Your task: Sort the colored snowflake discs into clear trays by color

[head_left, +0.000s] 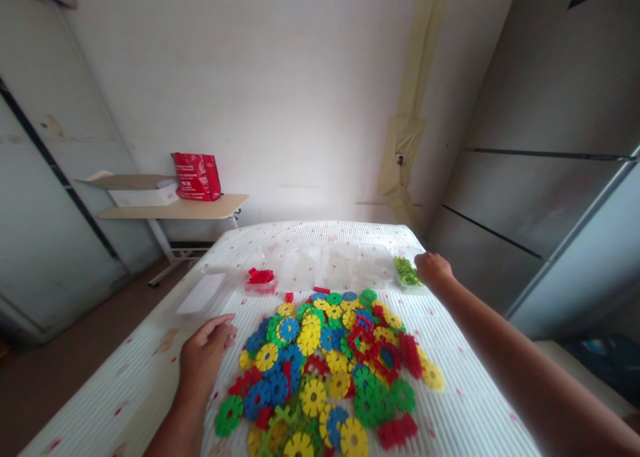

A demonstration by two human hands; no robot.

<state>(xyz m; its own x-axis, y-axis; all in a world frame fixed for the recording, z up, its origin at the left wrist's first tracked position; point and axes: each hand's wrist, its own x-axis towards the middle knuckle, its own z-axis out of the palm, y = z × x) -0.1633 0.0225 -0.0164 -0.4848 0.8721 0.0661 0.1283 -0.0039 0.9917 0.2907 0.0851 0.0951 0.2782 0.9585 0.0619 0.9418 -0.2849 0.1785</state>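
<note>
A wide heap of plastic snowflake building discs (314,398) in blue, yellow and green covers the near middle of the table, with red notched pieces (410,354) mixed in. Left of the heap is my left hand (206,350), its fingers curled in towards the thumb; whatever they might hold is hidden. At the far right my right hand (434,268) is closed at the edge of a clear tub with light green pieces (407,270). Its fingertips are too small to show what is between them. Another clear tub holds red pieces (261,277) behind the heap, to the left.
Several clear plastic tubs (333,264) stand in a row across the table's back. A flat white item (201,294) lies at the left. Beyond, a side table (210,208) carries a white box (143,194) and a red bag (197,177). Grey cabinets (540,130) rise on the right.
</note>
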